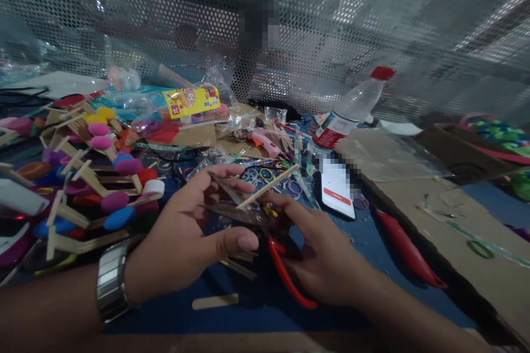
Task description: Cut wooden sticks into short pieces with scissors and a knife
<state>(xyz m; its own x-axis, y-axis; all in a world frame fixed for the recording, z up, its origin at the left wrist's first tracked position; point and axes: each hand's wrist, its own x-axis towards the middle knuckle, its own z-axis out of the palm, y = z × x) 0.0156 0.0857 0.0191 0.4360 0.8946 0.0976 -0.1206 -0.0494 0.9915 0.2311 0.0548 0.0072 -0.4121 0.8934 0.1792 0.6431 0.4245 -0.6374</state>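
Note:
Red-handled scissors [285, 273] are gripped in my right hand [327, 251], their metal blades apart and pointing left. A wooden stick [271, 186] lies slanted across the blades, its upper end to the right. Behind the blades curve the fingers of my left hand [182, 231], spread with the thumb stretched out in front; nothing is clearly held in them. Below the hands, a rounded craft stick [215, 301] rests on the blue table [273, 320], near several more sticks [239, 266].
Stick constructions with coloured ovals [101, 176] crowd the left. Behind are a yellow-labelled packet [192, 100] and a pink glue gun [266, 142]. A bottle [350, 107], a phone [337, 187], a red object [409, 251] and cardboard [439, 215] stand or lie at right.

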